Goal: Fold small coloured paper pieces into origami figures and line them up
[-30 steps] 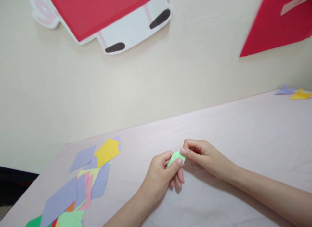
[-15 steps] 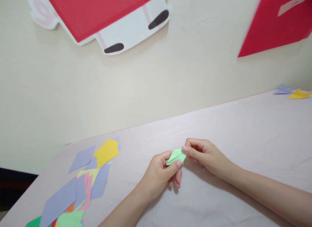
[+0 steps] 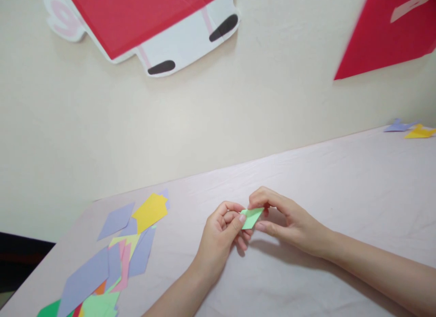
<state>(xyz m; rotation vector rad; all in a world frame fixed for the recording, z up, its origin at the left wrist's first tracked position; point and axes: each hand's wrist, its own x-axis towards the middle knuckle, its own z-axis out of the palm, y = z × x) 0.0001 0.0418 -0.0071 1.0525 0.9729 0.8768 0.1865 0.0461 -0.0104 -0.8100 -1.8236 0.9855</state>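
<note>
A small piece of light green folded paper [image 3: 252, 217] is pinched at its left end by my left hand [image 3: 223, 233], the thumb lying on its front face. My right hand [image 3: 286, 217] is at the paper's right end, its thumb and index finger spread apart. The right index fingertip is close to the paper's top edge; whether it touches cannot be made out. The right thumb tip lies just below and right of the paper. Both hands are above the pale cloth-covered table [image 3: 306, 285].
Loose coloured papers lie on the left of the table, including a yellow piece [image 3: 151, 212], a large lavender piece [image 3: 85, 276] and a light green piece [image 3: 100, 304]. Small folded lavender [image 3: 398, 126] and yellow [image 3: 418, 131] figures stand at the far right, by the wall [image 3: 204, 121].
The green paper has been turned and now shows a smooth, four-sided face. My right thumb and index finger have parted from their pinch on its right end. My left hand has shifted slightly upward.
</note>
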